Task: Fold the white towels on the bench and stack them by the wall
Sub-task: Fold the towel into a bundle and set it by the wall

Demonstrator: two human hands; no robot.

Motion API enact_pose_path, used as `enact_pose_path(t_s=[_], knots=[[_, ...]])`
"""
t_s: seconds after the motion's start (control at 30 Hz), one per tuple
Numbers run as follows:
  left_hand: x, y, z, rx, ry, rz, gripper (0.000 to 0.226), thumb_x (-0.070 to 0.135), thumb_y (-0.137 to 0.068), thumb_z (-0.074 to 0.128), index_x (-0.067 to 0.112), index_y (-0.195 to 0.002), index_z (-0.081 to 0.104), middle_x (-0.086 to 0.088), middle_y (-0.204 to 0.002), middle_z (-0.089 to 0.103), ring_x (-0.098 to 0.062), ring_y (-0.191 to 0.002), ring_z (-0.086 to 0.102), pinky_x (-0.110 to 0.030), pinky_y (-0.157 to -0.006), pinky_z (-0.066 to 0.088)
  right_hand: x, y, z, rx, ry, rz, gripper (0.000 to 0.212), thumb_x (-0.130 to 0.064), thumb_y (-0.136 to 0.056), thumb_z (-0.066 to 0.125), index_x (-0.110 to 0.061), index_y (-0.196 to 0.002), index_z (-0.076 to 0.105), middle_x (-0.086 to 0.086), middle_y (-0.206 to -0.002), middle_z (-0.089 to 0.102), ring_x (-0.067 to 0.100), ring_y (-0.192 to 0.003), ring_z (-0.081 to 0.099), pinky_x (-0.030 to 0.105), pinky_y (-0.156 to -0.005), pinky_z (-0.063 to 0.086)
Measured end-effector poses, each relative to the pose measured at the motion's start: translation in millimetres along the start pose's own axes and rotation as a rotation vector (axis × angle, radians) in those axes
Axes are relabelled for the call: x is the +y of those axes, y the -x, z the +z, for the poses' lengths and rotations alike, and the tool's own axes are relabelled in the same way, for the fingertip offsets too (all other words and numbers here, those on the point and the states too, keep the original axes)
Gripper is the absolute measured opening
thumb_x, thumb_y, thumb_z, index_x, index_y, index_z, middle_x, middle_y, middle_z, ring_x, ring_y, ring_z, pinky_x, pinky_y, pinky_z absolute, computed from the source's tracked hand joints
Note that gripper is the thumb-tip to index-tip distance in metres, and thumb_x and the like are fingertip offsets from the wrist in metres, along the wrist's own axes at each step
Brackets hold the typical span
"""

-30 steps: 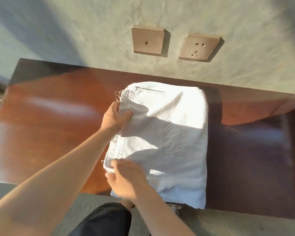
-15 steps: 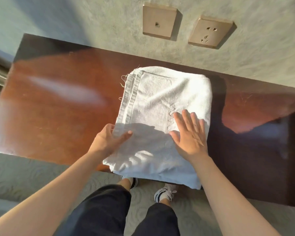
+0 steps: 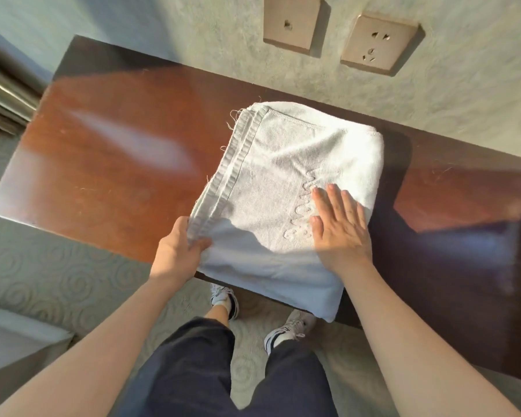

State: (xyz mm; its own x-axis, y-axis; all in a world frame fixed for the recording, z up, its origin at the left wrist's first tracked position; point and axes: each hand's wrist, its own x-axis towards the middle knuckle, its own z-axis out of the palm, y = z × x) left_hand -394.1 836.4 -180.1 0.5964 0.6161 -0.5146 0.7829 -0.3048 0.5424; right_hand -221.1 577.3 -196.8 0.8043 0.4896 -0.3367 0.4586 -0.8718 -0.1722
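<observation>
A folded white towel (image 3: 283, 182) lies on the dark wooden bench (image 3: 127, 152), its far edge close to the wall and its near edge hanging a little over the bench's front. My left hand (image 3: 179, 251) grips the towel's hemmed left edge near the front corner, thumb on top. My right hand (image 3: 340, 230) lies flat on the towel's right half, fingers straight, beside the embossed lettering.
Two wall plates, a switch (image 3: 291, 22) and a socket (image 3: 379, 43), sit on the grey wall behind the bench. Patterned carpet (image 3: 51, 275) and my legs and shoes are below the bench's front edge. A pale surface (image 3: 12, 341) shows at lower left.
My left hand slid from the towel's far left edge toward its near corner. My right hand left the near left corner and now lies flat on the right half.
</observation>
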Motion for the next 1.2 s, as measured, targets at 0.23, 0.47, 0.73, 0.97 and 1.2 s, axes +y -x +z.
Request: enact_pose_path(t_s=[0.23,0.47,0.73,0.97,1.2], knots=[[66,-73,7,0.207,-0.050,0.222,0.029,0.019,-0.092,0.069,0.012,-0.117,0.058,-0.013,-0.101,0.069,-0.037,-0.093,0.062,-0.037,-0.075,0.045,-15,45,-7,-0.052,0.114,0.254,0.070,-0.052,-0.103,0.025,-0.016,-0.161,0.007,0.018,-0.162,0.024,0.034,-0.140,0.034,0.045,-0.113,0.029],[109,-111,13,0.145,0.472,0.212,0.062,0.029,-0.086,0.081,0.020,-0.137,0.048,0.006,-0.128,0.059,-0.004,-0.102,0.065,-0.013,-0.087,0.048,-55,48,-11,-0.153,0.000,0.341,0.053,-0.056,-0.101,0.032,-0.013,-0.130,0.036,0.007,-0.122,0.053,0.027,-0.104,0.059,0.037,-0.075,0.046],[67,-30,25,0.053,0.243,0.192,0.054,0.048,-0.081,0.080,0.033,-0.123,0.051,0.019,-0.099,0.063,0.009,-0.079,0.063,-0.008,-0.058,0.048,-80,-54,-46,0.129,-0.346,-0.002,0.025,-0.015,-0.100,0.048,-0.011,-0.123,0.057,0.010,-0.117,0.063,0.034,-0.110,0.058,0.038,-0.088,0.044],[45,-31,15,-0.072,0.108,0.250,0.034,0.048,-0.092,0.066,0.037,-0.123,0.063,0.012,-0.112,0.056,-0.004,-0.099,0.060,-0.026,-0.086,0.056,-125,-132,-48,0.065,-0.379,-0.024,0.033,-0.026,-0.100,0.055,-0.019,-0.132,0.057,0.006,-0.127,0.056,0.030,-0.121,0.050,0.040,-0.102,0.039],[23,-27,4,-0.284,0.104,0.114,0.059,0.067,-0.079,0.069,0.040,-0.123,0.042,0.015,-0.094,0.067,0.002,-0.080,0.064,-0.013,-0.059,0.051,-138,-153,-55,0.067,-0.268,-0.010,0.016,-0.035,-0.098,0.054,-0.027,-0.087,0.061,-0.007,-0.101,0.066,0.027,-0.106,0.050,0.039,-0.084,0.029]])
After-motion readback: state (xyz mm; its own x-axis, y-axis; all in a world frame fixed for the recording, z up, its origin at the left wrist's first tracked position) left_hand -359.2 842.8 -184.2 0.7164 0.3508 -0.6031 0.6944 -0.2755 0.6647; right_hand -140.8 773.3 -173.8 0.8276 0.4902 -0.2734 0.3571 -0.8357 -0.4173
